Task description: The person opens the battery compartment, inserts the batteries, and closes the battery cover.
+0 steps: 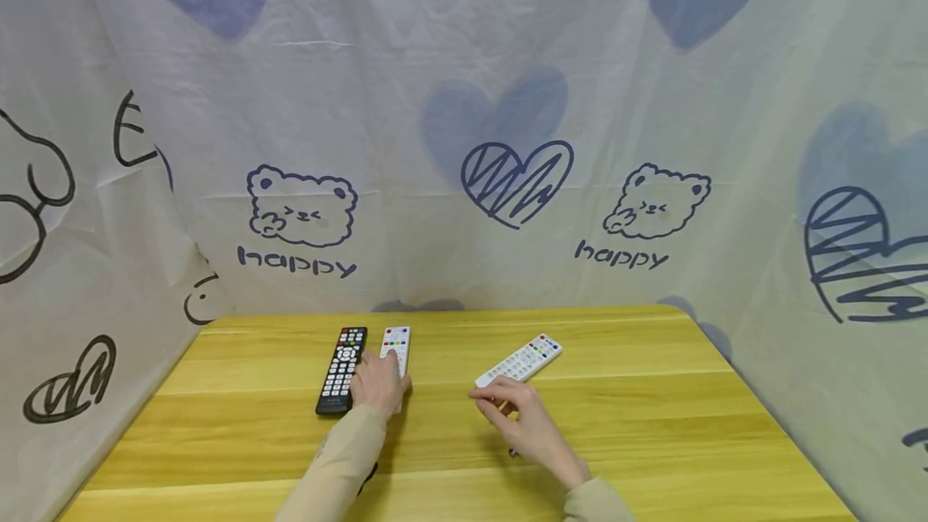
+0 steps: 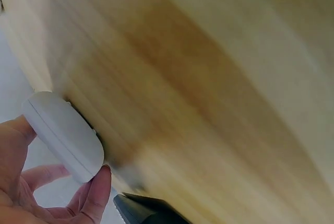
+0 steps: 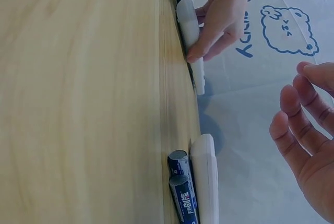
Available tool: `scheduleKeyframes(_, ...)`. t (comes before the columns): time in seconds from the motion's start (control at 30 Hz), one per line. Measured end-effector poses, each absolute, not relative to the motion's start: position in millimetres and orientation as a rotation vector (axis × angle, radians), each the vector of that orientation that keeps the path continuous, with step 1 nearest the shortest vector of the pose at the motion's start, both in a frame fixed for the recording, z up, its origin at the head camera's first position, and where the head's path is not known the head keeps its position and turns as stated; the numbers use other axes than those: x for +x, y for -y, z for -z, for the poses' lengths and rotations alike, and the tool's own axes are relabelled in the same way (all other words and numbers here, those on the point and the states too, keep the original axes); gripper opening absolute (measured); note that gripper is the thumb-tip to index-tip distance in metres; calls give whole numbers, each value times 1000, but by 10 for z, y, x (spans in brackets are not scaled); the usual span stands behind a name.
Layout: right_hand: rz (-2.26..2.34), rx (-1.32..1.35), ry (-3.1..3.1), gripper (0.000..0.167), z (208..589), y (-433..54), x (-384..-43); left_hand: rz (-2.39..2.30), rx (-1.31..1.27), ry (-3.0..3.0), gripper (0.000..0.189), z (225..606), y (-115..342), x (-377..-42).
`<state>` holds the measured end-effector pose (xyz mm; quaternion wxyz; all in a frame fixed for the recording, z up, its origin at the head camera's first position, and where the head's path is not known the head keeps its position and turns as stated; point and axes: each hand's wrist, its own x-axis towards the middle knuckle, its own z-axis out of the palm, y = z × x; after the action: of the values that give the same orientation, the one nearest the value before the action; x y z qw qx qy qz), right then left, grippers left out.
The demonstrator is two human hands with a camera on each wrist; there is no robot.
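My left hand (image 1: 379, 383) holds a white remote control (image 1: 395, 338) at its sides, with thumb and fingers about it in the left wrist view. Just left of it a black remote control (image 1: 339, 377) lies on the table, keys up. My right hand (image 1: 528, 424) hovers above the wood, fingers loosely bent and nothing in them. Beyond its fingertips a second white remote control (image 1: 525, 361) lies slanted, buttons upward. Two dark blue batteries (image 3: 182, 195) lie by that remote in the right wrist view; in the head view the right hand mostly hides them.
The yellow wooden table (image 1: 652, 393) ends at a pale cloth (image 1: 406, 119) printed with hearts and bears, which hangs behind and at both sides. A small dark item (image 1: 368, 477) shows beside the left sleeve; its kind is unclear.
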<state>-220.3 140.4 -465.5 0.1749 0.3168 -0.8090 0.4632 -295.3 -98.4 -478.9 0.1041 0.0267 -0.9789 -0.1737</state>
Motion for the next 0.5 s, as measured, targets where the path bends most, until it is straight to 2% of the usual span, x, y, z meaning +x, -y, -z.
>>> scheduleKeyframes(0.3, -1326, 879, 2311, 16, 4651, -1398, -2209, 461, 66, 2889, 43, 4793, 970, -2958)
scheduleKeyframes(0.5, -1393, 722, 2288, 16, 4645, -1405, -2208, 271, -61, 2835, 57, 4808, 901, -2900)
